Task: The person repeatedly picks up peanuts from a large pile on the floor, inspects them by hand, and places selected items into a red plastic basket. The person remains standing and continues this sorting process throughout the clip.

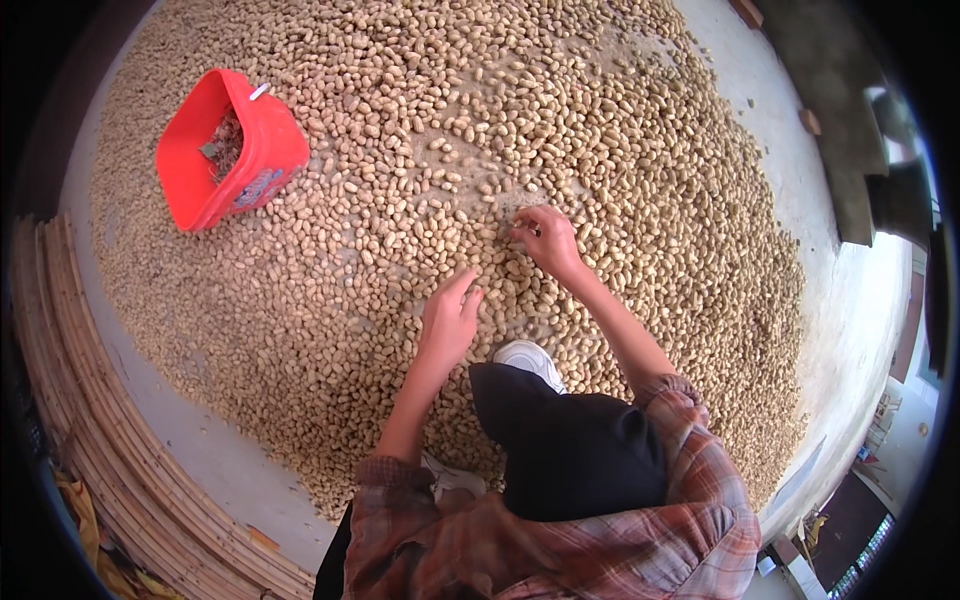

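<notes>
Unshelled peanuts (360,97) lie in a broad, thin layer over the floor before me. My left hand (450,311) hovers just above them, its fingers apart and nothing seen in it. Farther forward and to the right, my right hand (546,238) is low over the peanuts with thumb and fingers curled toward each other. Whether something small sits between those fingertips cannot be made out. A red plastic bucket (281,146) rests tilted on the peanuts at the upper left, its mouth facing left. Dry plant debris (225,146) lies inside it.
A bundle of bamboo poles (112,457) runs along the left edge. Pale concrete floor (840,330) borders the peanuts on the right. My white shoe (529,360) stands among the peanuts close to my hands. Brick pieces (810,121) lie at the upper right.
</notes>
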Available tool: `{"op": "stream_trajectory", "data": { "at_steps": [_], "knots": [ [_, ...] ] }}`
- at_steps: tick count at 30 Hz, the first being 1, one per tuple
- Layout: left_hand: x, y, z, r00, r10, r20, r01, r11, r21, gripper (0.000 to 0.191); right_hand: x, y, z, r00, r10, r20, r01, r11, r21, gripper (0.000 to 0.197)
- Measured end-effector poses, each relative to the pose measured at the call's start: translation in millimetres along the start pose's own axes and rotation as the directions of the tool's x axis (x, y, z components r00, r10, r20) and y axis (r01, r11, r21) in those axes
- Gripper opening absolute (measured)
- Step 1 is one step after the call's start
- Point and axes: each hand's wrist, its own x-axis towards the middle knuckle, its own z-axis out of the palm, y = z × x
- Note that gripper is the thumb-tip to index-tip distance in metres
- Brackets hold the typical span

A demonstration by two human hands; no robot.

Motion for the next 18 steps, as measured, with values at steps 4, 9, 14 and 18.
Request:
{"op": "stream_trajectory", "data": {
  "at_steps": [4,9,14,18],
  "knots": [
    [20,5,29,0.991,-0.133,-0.023,0.089,0.768,-0.635,0.044,-12,-52,-3,0.976,-0.049,0.210,-0.011,0.961,0.276,0.013],
    [30,4,37,0.996,-0.089,0.010,0.061,0.596,-0.800,0.040,-21,-90,-11,0.987,-0.052,0.153,0.017,0.975,0.220,0.013],
    [39,10,34,0.976,-0.217,-0.013,0.039,0.234,-0.972,0.037,-14,-94,-3,0.987,-0.158,0.024,0.148,0.958,0.245,0.015],
    [44,15,17,0.980,-0.190,-0.059,0.019,0.388,-0.921,0.038,-5,-102,1,0.977,-0.207,-0.047,0.212,0.941,0.264,0.020]
  ]
}}
